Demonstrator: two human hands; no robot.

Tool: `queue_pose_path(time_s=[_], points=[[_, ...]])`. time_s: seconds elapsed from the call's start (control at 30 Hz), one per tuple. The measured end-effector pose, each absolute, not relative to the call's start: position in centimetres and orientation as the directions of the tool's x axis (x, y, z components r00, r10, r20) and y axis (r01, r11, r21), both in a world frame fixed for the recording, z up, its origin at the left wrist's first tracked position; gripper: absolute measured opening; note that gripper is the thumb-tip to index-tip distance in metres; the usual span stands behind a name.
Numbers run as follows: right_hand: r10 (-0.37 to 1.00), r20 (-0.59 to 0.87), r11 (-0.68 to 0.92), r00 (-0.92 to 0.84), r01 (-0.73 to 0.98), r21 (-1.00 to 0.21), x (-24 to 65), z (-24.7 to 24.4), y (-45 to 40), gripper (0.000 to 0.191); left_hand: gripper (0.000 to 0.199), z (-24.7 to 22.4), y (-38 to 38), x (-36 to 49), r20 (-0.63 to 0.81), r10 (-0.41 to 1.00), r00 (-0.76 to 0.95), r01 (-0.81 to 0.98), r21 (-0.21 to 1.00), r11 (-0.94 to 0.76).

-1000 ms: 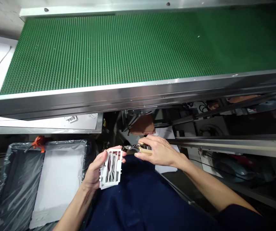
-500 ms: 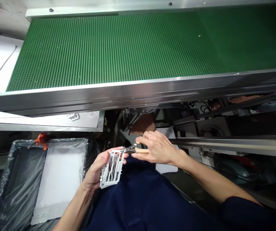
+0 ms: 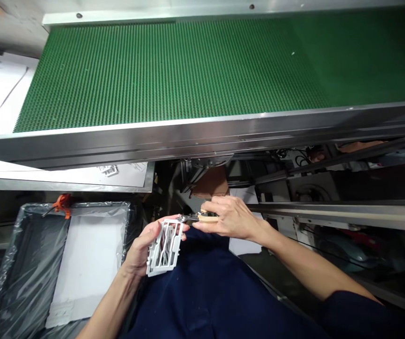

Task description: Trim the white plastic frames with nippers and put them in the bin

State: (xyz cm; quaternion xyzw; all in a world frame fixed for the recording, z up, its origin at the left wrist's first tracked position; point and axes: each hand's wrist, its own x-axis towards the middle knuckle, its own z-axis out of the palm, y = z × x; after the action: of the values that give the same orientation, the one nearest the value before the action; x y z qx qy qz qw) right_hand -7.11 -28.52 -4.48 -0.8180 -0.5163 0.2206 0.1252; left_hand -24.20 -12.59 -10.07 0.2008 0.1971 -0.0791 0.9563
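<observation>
My left hand grips a white slotted plastic frame along its left side, with the thumb on its face and fingertips showing behind its upper right corner. Wrapped round the tan handles of small metal nippers is my right hand. The nippers point left, and their jaws meet the top right corner of the white frame. Whether the jaws bite on the plastic is too small to tell.
A green ribbed conveyor belt with a metal side rail runs across the top. At lower left, a plastic-lined dark tray holds a white sheet and has an orange clamp. White parts lie on a paper-covered table.
The nippers' handles have closed together as my right hand squeezed. My left hand and the white frame have hardly moved. The whole view has shifted slightly.
</observation>
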Motion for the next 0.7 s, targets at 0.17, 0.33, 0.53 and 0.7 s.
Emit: queue_pose_path(time_s=[0.17,0.33,0.53,0.7], points=[[0.746,-0.389,-0.596,0.54,0.28,-0.753,-8.0,-5.3,-28.0,0.039,0.037,-9.9,-12.6,-24.1,-0.447,-0.012,0.894,0.17,0.314,0.934],[0.731,-0.43,-0.48,0.53,-0.049,-0.876,-9.9,-6.5,-27.2,0.031,0.033,-9.8,-12.2,-24.0,-0.483,0.05,0.874,0.121,0.316,0.941],[0.757,-0.357,-0.263,0.548,-0.245,-0.933,-11.5,-6.9,-24.3,0.025,0.036,-10.1,-11.9,-23.6,-0.521,0.045,0.852,0.12,0.279,0.953],[0.766,-0.311,-0.25,0.563,-0.186,-0.95,-11.5,-7.1,-22.5,0.022,0.036,-10.2,-11.3,-23.8,-0.517,0.1,0.85,0.088,0.326,0.941]])
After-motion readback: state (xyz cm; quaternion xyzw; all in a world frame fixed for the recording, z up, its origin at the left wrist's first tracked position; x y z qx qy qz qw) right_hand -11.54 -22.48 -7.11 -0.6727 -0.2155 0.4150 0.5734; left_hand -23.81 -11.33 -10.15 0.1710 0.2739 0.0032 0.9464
